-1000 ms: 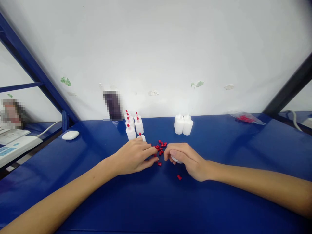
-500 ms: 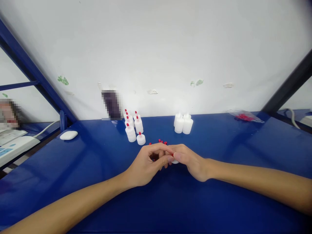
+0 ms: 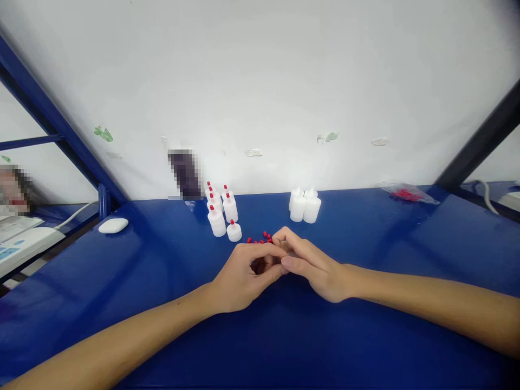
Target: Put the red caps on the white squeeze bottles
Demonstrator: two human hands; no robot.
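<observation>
My left hand [image 3: 246, 276] is closed, its thumb and index finger curved together at the tips. My right hand [image 3: 314, 268] meets it there, thumb and fingers bent inward, also closed. Between the fingertips they hold a small white bottle with a red tip; the fingers now cover it, though part of it showed a moment earlier. Just beyond the hands lie several loose red caps [image 3: 265, 234], partly hidden by the fingers. Near them at the left stands a short white bottle with a red tip [image 3: 234, 232].
Several red-tipped white bottles [image 3: 217, 225] stand in rows at the back left. White bottles with bare nozzles [image 3: 311, 210] stand grouped behind my right hand. A clear bag of red caps [image 3: 408, 195] lies far right, a white oval object [image 3: 114, 226] far left, all on the blue table [image 3: 276, 346].
My right index finger has lifted and arched, and its thumb has shifted slightly left. The white and red of the bottle between my fingertips no longer show. My left hand has barely moved.
</observation>
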